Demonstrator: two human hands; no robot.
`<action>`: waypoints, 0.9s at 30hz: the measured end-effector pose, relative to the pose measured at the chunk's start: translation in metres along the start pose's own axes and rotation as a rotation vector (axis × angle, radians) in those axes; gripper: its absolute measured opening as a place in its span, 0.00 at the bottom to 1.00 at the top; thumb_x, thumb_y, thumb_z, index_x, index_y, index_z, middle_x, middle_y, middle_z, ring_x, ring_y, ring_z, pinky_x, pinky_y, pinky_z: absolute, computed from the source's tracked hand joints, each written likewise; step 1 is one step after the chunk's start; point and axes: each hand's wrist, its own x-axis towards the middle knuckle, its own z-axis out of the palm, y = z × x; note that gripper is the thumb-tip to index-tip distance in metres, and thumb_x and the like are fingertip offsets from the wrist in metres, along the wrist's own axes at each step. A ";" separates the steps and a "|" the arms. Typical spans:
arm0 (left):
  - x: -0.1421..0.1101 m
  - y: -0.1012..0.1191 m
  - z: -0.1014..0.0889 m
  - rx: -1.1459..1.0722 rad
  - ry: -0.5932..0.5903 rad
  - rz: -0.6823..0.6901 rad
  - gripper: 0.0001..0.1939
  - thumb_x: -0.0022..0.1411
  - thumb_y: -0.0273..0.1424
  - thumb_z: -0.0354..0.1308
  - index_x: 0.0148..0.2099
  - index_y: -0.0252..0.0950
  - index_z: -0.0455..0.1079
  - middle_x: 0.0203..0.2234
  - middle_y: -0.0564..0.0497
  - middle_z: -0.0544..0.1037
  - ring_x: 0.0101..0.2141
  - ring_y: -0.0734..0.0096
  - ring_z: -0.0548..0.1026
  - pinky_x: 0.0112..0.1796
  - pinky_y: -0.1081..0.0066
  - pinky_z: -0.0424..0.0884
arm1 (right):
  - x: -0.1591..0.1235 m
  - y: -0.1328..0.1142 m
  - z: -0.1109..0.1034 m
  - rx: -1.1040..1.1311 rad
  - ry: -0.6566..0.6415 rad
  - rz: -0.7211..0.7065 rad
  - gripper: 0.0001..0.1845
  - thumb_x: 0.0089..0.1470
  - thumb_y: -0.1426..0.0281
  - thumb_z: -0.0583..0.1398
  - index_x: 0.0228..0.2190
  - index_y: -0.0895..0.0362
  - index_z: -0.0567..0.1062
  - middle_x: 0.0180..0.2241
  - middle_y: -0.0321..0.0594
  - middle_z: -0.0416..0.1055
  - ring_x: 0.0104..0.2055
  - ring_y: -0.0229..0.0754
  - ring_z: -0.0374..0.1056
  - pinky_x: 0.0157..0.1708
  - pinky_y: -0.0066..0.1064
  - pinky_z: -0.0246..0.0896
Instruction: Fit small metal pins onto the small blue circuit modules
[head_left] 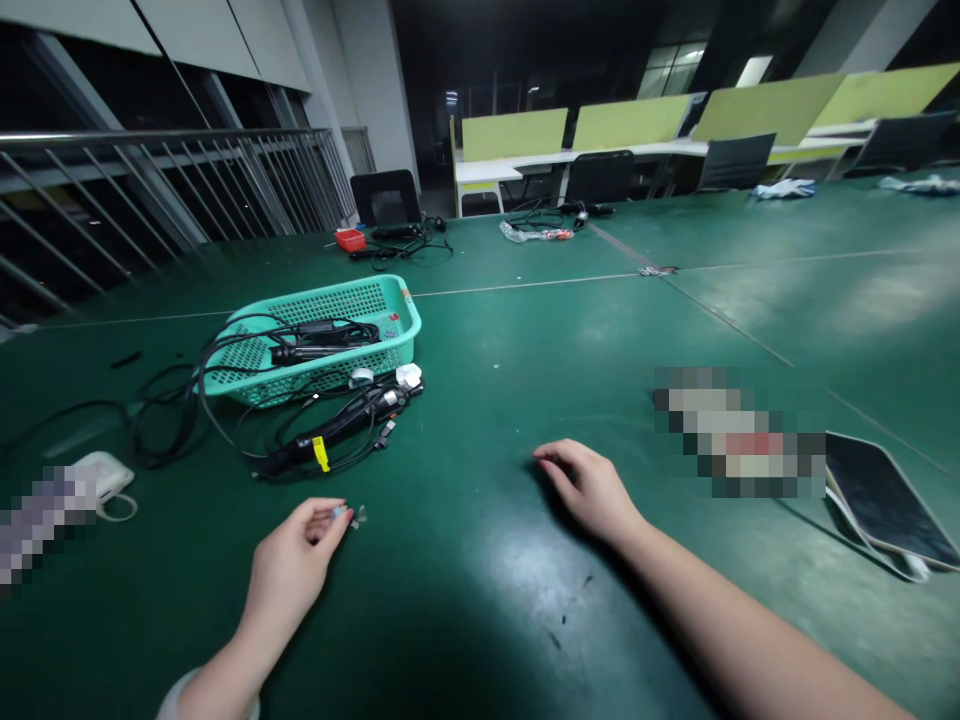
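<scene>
My left hand (294, 560) is low over the green table, with thumb and fingers closed on a small clear, pale-blue piece (358, 517), perhaps plastic; its exact kind does not show. Further right, my right hand (589, 487) has its fingers curled and thumb drawn up to the forefinger. Whatever it holds, if anything, is hidden. Beyond my left hand lies a black wand-shaped device (349, 420) with a yellow tag (321, 454) and a coiled cable. Behind that stands a turquoise basket (409, 312) with more black corded devices (322, 345) in it.
At the right, a phone (889, 495) with a white cable lies beside a pixelated item (739, 435). Another blurred item (45, 520) is at the left edge. Farther back are a red tray (350, 239), black cables (420, 240) and a clear plastic bag (525, 233).
</scene>
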 end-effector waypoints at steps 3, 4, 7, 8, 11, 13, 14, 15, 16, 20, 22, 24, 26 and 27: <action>0.000 0.000 0.004 0.192 0.008 0.114 0.15 0.51 0.43 0.59 0.37 0.41 0.74 0.29 0.51 0.80 0.30 0.62 0.75 0.34 0.67 0.67 | -0.001 0.005 0.002 0.000 0.017 0.002 0.10 0.58 0.69 0.53 0.36 0.56 0.74 0.35 0.42 0.76 0.37 0.42 0.72 0.41 0.36 0.68; 0.001 -0.003 0.005 0.200 0.001 0.124 0.15 0.53 0.44 0.57 0.38 0.41 0.74 0.30 0.51 0.80 0.31 0.63 0.75 0.35 0.67 0.68 | -0.001 0.007 0.003 0.002 0.024 0.006 0.10 0.58 0.68 0.53 0.36 0.56 0.74 0.35 0.42 0.76 0.38 0.42 0.72 0.40 0.36 0.68; 0.007 -0.013 0.012 0.050 0.001 0.096 0.17 0.57 0.44 0.53 0.42 0.40 0.72 0.37 0.49 0.80 0.38 0.63 0.76 0.41 0.66 0.68 | -0.002 0.009 0.004 0.017 0.026 0.024 0.10 0.57 0.68 0.54 0.36 0.55 0.74 0.36 0.42 0.76 0.37 0.43 0.72 0.40 0.37 0.68; 0.010 -0.016 0.016 -0.035 0.008 0.078 0.18 0.58 0.45 0.52 0.43 0.39 0.71 0.38 0.48 0.79 0.40 0.63 0.75 0.43 0.66 0.68 | -0.002 0.009 0.004 0.024 0.017 0.030 0.10 0.57 0.68 0.54 0.36 0.55 0.74 0.36 0.42 0.76 0.38 0.43 0.72 0.40 0.37 0.68; 0.013 -0.010 0.037 -0.227 0.035 0.070 0.17 0.59 0.43 0.51 0.43 0.37 0.68 0.38 0.46 0.78 0.41 0.64 0.74 0.46 0.64 0.66 | -0.002 0.007 0.004 0.043 -0.009 0.034 0.09 0.57 0.68 0.54 0.36 0.54 0.74 0.36 0.41 0.76 0.38 0.43 0.72 0.39 0.36 0.68; 0.010 0.008 0.059 -0.295 0.004 0.113 0.13 0.60 0.40 0.52 0.41 0.37 0.68 0.36 0.47 0.78 0.41 0.66 0.74 0.47 0.65 0.65 | -0.003 0.005 0.004 0.052 -0.027 0.026 0.09 0.57 0.68 0.54 0.37 0.54 0.74 0.37 0.41 0.76 0.39 0.43 0.72 0.40 0.37 0.67; 0.007 0.020 0.072 -0.341 -0.037 0.129 0.12 0.59 0.39 0.52 0.41 0.37 0.68 0.35 0.48 0.78 0.40 0.67 0.74 0.46 0.65 0.65 | -0.003 0.004 0.004 0.055 -0.036 0.023 0.09 0.57 0.68 0.54 0.37 0.54 0.74 0.37 0.41 0.76 0.39 0.43 0.72 0.41 0.37 0.67; 0.004 0.033 0.085 -0.407 -0.104 0.153 0.11 0.60 0.37 0.52 0.40 0.37 0.68 0.34 0.48 0.78 0.39 0.68 0.74 0.45 0.66 0.66 | -0.004 0.003 0.004 0.056 -0.045 0.020 0.10 0.57 0.68 0.54 0.37 0.54 0.74 0.37 0.41 0.76 0.39 0.43 0.72 0.41 0.37 0.67; 0.001 0.047 0.098 -0.496 -0.177 0.159 0.09 0.60 0.36 0.52 0.40 0.37 0.68 0.34 0.49 0.78 0.39 0.69 0.74 0.45 0.66 0.66 | -0.004 0.002 0.004 0.056 -0.055 0.018 0.10 0.58 0.67 0.54 0.37 0.55 0.75 0.37 0.41 0.76 0.39 0.42 0.72 0.42 0.37 0.67; -0.011 0.095 0.132 -0.853 -0.367 0.087 0.08 0.61 0.33 0.52 0.39 0.36 0.68 0.32 0.50 0.77 0.37 0.73 0.73 0.45 0.69 0.65 | -0.004 0.001 0.003 0.055 -0.115 0.009 0.11 0.58 0.68 0.53 0.35 0.55 0.76 0.36 0.41 0.76 0.39 0.42 0.71 0.43 0.37 0.67; -0.016 0.108 0.137 -0.956 -0.360 0.065 0.07 0.62 0.32 0.52 0.38 0.36 0.69 0.32 0.51 0.77 0.37 0.75 0.73 0.46 0.70 0.64 | -0.004 0.001 0.002 0.057 -0.157 0.011 0.12 0.58 0.70 0.53 0.35 0.55 0.77 0.37 0.42 0.76 0.40 0.42 0.71 0.44 0.37 0.67; -0.019 0.112 0.137 -1.023 -0.337 0.034 0.06 0.62 0.31 0.51 0.38 0.35 0.69 0.31 0.51 0.76 0.37 0.75 0.73 0.46 0.70 0.63 | -0.004 0.001 0.002 0.048 -0.203 0.018 0.12 0.58 0.71 0.53 0.37 0.56 0.77 0.38 0.43 0.76 0.41 0.42 0.71 0.45 0.37 0.67; -0.021 0.110 0.136 -1.068 -0.327 -0.016 0.06 0.63 0.29 0.51 0.38 0.35 0.68 0.30 0.51 0.75 0.36 0.75 0.73 0.46 0.70 0.63 | -0.003 0.001 0.001 0.032 -0.252 0.024 0.12 0.57 0.72 0.55 0.39 0.56 0.77 0.40 0.43 0.75 0.43 0.43 0.71 0.47 0.37 0.66; -0.022 0.108 0.137 -1.086 -0.334 -0.041 0.06 0.63 0.29 0.51 0.38 0.35 0.68 0.30 0.51 0.75 0.36 0.76 0.73 0.45 0.70 0.63 | -0.002 0.000 0.000 0.026 -0.280 0.024 0.12 0.57 0.71 0.55 0.40 0.56 0.76 0.40 0.44 0.75 0.43 0.43 0.71 0.47 0.37 0.66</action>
